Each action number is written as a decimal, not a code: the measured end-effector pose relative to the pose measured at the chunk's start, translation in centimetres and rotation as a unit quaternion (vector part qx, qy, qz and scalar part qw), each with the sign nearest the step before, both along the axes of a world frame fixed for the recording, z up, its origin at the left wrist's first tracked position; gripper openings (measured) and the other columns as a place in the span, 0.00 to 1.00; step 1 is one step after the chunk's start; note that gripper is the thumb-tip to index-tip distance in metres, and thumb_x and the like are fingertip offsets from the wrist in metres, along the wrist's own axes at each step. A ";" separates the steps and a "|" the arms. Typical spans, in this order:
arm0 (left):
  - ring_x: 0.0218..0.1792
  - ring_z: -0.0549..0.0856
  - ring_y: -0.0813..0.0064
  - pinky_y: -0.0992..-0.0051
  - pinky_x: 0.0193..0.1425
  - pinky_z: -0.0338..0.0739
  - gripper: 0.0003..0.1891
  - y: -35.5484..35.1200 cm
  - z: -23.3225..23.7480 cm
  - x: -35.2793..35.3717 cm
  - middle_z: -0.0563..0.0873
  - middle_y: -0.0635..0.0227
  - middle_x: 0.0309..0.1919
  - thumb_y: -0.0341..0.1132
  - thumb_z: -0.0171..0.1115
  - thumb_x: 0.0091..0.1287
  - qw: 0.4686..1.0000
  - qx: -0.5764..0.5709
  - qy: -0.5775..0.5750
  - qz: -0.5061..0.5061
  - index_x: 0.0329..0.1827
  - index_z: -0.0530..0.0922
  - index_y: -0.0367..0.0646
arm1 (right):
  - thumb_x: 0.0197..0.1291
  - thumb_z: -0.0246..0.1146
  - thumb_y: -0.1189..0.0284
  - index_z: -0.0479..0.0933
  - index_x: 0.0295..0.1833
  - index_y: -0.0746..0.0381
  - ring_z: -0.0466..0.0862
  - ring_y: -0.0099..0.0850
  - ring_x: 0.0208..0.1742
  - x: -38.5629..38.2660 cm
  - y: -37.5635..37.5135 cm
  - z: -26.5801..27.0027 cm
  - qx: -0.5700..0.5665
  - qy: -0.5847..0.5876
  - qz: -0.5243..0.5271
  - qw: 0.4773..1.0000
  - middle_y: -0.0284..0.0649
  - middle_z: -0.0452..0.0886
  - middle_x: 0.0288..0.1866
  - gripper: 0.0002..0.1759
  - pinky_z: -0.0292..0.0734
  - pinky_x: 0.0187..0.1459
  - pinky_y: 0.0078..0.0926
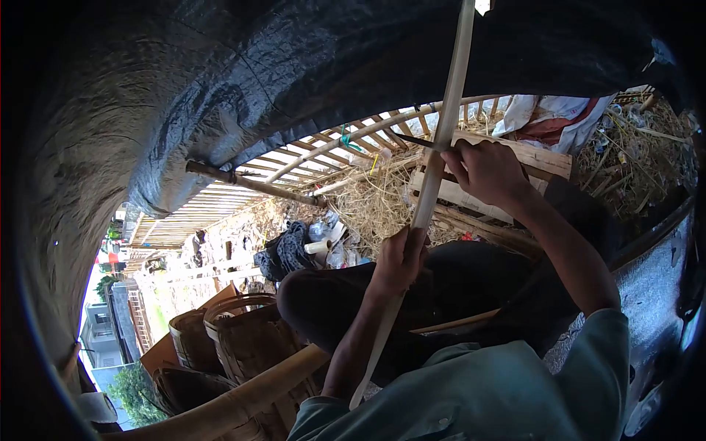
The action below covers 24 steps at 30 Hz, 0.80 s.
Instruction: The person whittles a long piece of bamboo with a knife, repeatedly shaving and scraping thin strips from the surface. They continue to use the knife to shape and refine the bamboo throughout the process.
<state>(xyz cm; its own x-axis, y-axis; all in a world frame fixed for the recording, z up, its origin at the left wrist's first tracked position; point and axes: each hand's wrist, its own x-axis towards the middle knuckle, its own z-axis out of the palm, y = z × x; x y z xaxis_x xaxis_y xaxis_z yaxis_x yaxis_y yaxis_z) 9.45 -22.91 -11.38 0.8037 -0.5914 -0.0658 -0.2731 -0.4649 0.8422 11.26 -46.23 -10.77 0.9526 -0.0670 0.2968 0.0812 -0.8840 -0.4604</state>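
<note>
A long, pale bamboo strip [454, 81] runs steeply across the view, from the top edge down past my left forearm. My left hand [399, 263] is wrapped round its lower middle, above my bent leg. Farther up, my right hand [487, 170] is closed on a knife [419, 141], whose dark, pointed blade lies across the strip and sticks out to the left. The knife's handle is hidden in my fingers. My right thumb and fingers are close against the strip at the blade.
Woven baskets [246, 334] stand at lower left beside a thick bamboo pole [257, 389]. Beyond my legs are wooden boards [540, 156], straw [382, 198] and litter. A slatted bamboo fence [294, 165] runs behind. Dark sheeting [309, 66] hangs overhead. White sacks [559, 117] lie at upper right.
</note>
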 end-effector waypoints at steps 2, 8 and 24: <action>0.21 0.81 0.73 0.73 0.25 0.74 0.10 -0.4 0.9 -0.1 0.80 0.61 0.21 0.31 0.52 0.70 0.998 -0.005 0.055 0.033 0.33 0.73 0.32 | 0.66 0.53 0.56 0.76 0.25 0.62 0.80 0.40 0.16 0.3 0.0 -0.3 0.012 0.001 -0.005 1.000 0.42 0.76 0.14 0.23 0.75 0.20 0.38; 0.12 0.69 0.85 0.81 0.16 0.61 0.19 -0.7 1.2 0.0 0.71 0.75 0.12 0.44 0.45 0.74 0.992 0.010 0.120 0.028 0.28 0.72 0.42 | 0.65 0.54 0.55 0.78 0.27 0.62 0.80 0.39 0.16 0.9 0.2 -0.8 0.054 -0.037 0.004 0.998 0.42 0.77 0.14 0.23 0.75 0.21 0.37; 0.35 0.88 0.65 0.71 0.38 0.82 0.13 -4.2 6.2 7.2 0.86 0.54 0.33 0.35 0.60 0.67 0.981 0.134 0.041 -0.135 0.44 0.75 0.32 | 0.67 0.51 0.54 0.82 0.30 0.62 0.81 0.41 0.17 2.2 -1.0 0.0 0.111 0.035 -0.062 0.991 0.43 0.77 0.13 0.25 0.78 0.22 0.37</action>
<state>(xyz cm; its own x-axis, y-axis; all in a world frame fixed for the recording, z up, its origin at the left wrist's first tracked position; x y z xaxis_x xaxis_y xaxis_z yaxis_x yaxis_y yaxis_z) 16.60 -27.12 -5.21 0.6058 -0.7345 -0.3058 -0.3539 -0.5929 0.7234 13.43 -47.27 -10.79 0.9508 -0.2407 0.1951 -0.0603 -0.7613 -0.6455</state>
